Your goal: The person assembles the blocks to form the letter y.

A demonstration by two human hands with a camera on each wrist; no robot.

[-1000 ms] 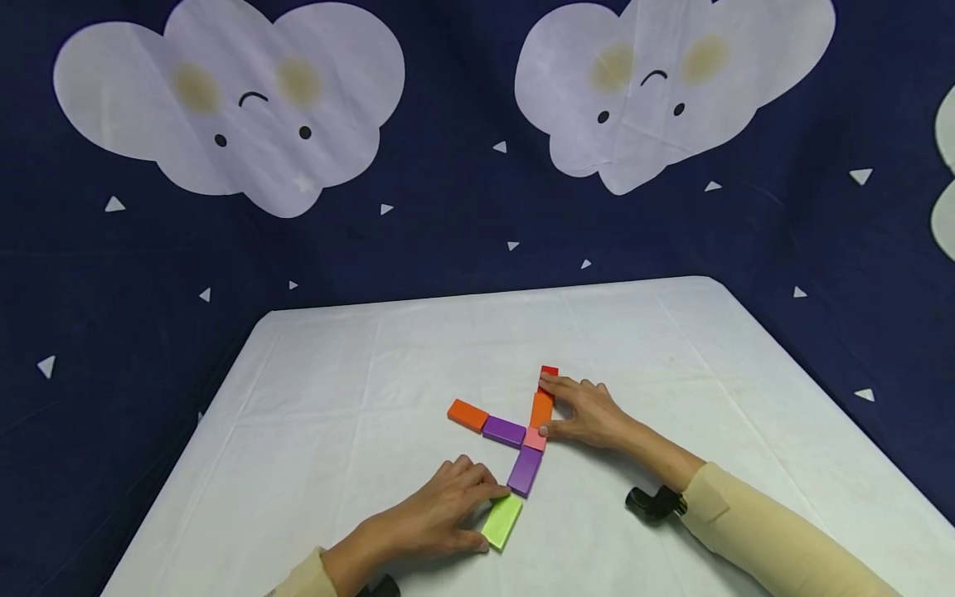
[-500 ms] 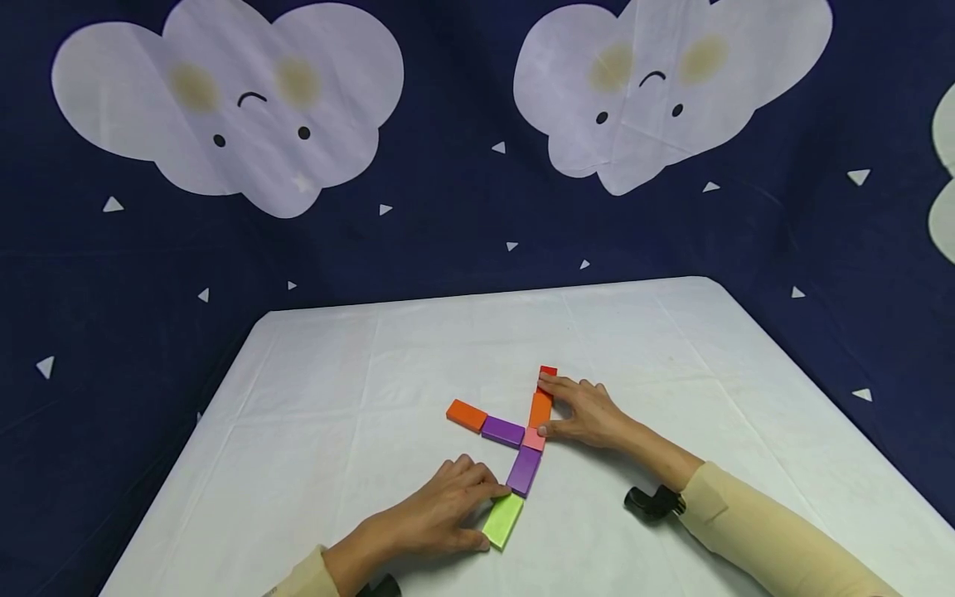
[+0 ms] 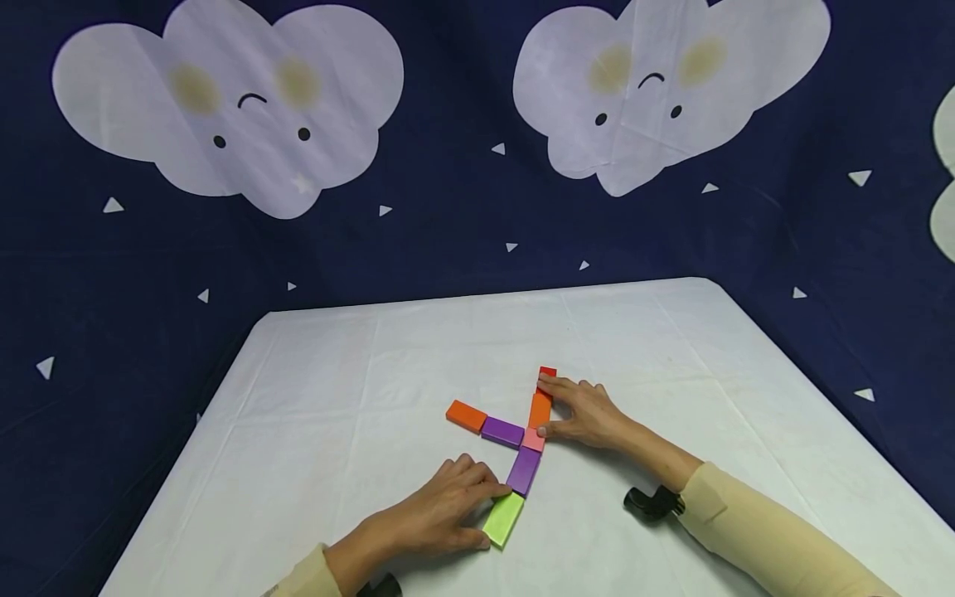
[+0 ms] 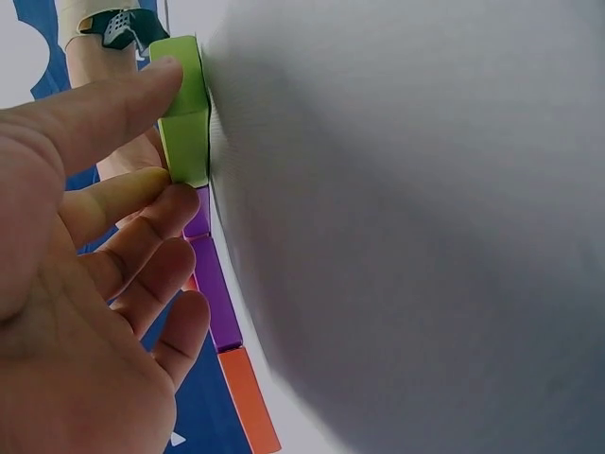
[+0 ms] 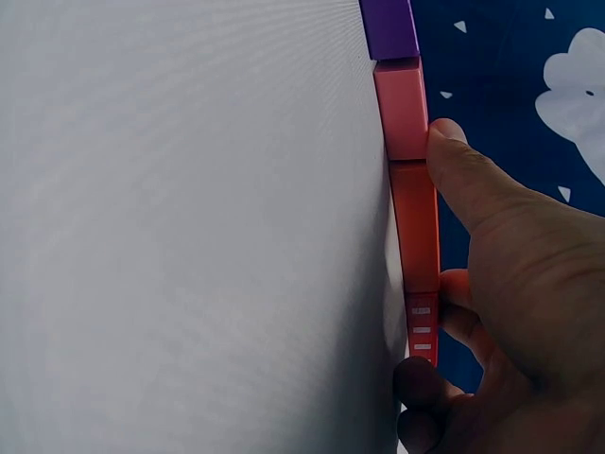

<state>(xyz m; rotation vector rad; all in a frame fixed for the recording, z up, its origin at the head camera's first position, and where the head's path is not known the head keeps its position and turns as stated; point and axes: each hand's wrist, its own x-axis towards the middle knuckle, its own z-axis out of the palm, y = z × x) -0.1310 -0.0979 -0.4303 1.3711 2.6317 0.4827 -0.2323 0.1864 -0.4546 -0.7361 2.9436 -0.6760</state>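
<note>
Coloured blocks lie end to end in a branching shape on the white table. My left hand (image 3: pixel 443 512) pinches the lime green block (image 3: pixel 505 521) at the near end, thumb and index finger at its two ends. A purple block (image 3: pixel 525 472) follows it, then a short pink block (image 3: pixel 533 440). Beyond the pink one come an orange block (image 3: pixel 540 410) and a red block (image 3: pixel 548 372). My right hand (image 3: pixel 589 414) lies along this far stretch, its thumb at the pink block's side and its index fingertip on the red block. In the right wrist view, other fingertips (image 5: pixel 419 383) bend past the red block (image 5: pixel 422 331).
A side branch of another purple block (image 3: pixel 503 432) and another orange block (image 3: pixel 466 416) runs left from the pink one. White cloth covers the table (image 3: pixel 313 398). Behind its far edge hangs a dark blue curtain (image 3: pixel 448 257) with clouds. Each wrist carries a black device (image 3: pixel 653 503).
Both hands keep their places on the blocks. The green block and the lower purple one have shifted very slightly; otherwise the arrangement looks the same.
</note>
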